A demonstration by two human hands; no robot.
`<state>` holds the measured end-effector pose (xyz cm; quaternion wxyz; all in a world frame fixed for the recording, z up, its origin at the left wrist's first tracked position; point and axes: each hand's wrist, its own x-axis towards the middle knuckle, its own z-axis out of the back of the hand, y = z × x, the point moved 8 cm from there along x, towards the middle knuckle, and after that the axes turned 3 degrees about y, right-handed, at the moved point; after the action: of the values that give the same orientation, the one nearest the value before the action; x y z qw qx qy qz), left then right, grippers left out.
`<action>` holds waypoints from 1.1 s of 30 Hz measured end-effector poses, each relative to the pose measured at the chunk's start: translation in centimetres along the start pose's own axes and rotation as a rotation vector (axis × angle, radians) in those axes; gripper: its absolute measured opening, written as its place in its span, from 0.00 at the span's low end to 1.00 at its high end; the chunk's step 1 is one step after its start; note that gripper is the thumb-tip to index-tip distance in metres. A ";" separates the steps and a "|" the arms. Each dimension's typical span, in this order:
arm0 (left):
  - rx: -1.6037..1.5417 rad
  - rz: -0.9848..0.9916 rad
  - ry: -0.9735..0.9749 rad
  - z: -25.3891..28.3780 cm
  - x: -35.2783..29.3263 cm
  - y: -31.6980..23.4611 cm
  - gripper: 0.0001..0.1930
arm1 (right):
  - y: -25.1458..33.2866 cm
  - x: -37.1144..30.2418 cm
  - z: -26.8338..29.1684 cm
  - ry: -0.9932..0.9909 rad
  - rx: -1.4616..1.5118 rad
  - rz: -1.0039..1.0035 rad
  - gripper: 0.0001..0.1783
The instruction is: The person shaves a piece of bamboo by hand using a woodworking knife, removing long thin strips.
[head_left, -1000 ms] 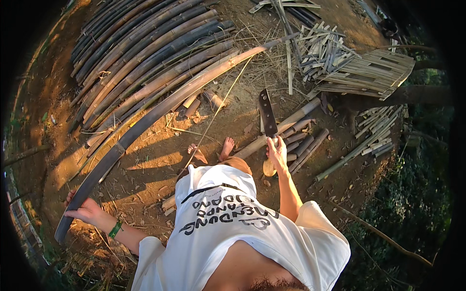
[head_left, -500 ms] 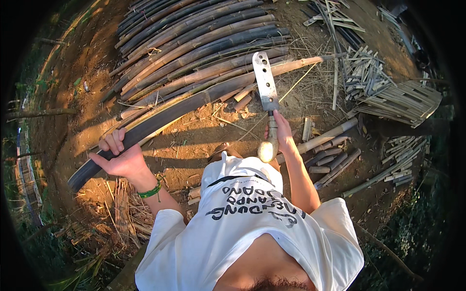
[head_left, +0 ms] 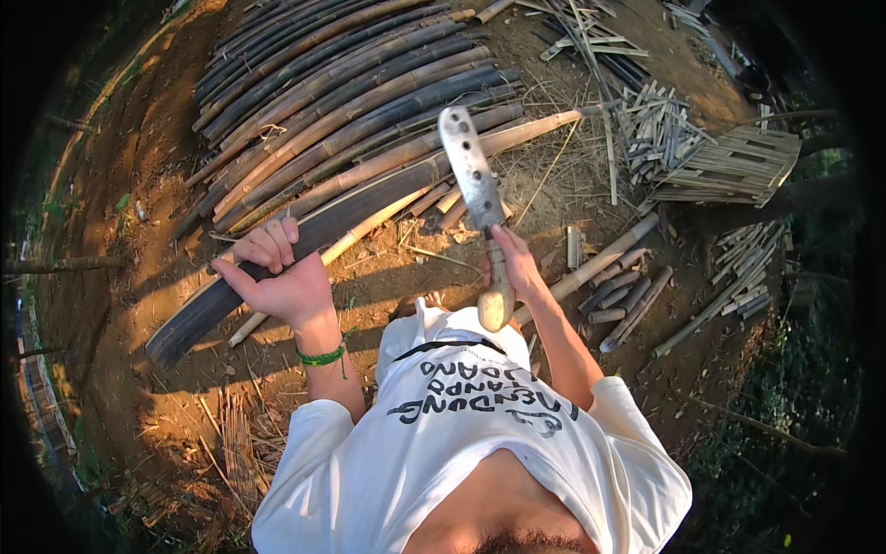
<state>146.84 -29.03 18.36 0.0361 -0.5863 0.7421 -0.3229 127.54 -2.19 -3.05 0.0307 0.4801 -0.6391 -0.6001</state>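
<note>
A long dark bamboo pole (head_left: 369,199) slants from the lower left up toward the far right, with its near end raised off the ground. My left hand (head_left: 281,277) is closed round it some way in from that end, fingers over the upper edge and thumb below. A green band circles my left wrist. In my right hand (head_left: 517,268) is a machete (head_left: 474,171) with a broad, blunt-ended blade pierced by several holes. Its wooden handle (head_left: 496,300) ends in a rounded knob near my waist. In the picture the blade overlaps the pole; whether they touch, I cannot tell.
A stack of bamboo poles (head_left: 360,102) lies beyond my hands. To the right are a heap of split slats (head_left: 655,129), a slatted panel (head_left: 734,166), short cut pieces (head_left: 637,305) and bundled sticks (head_left: 743,268). Thin strips (head_left: 242,452) lie at the lower left.
My left hand has moved right and now grips the pole farther from its near end. The pole's near end has shifted right, and the machete tilts more to the left. The view has shifted slightly.
</note>
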 end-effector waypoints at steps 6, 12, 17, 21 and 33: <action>-0.007 -0.022 0.045 -0.5 1.1 -0.1 0.30 | 0.6 1.6 1.3 -0.067 0.122 -0.013 0.32; -0.042 -0.024 -0.069 0.5 2.0 0.4 0.28 | 2.2 0.4 -1.2 0.088 -0.412 0.305 0.30; -0.026 -0.034 -0.054 0.2 2.2 0.2 0.28 | 0.4 2.6 0.9 -0.098 0.041 -0.080 0.30; -0.048 -0.030 -0.055 0.3 2.3 0.7 0.28 | 2.0 0.1 -1.8 0.045 -0.291 0.210 0.26; -0.046 -0.039 -0.072 -0.3 2.8 0.6 0.28 | 2.6 -1.2 -1.8 0.075 -0.157 0.094 0.24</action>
<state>145.33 -31.39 19.16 0.0429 -0.6124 0.7361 -0.2850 127.80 -3.15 0.15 0.1203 0.4680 -0.6105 -0.6276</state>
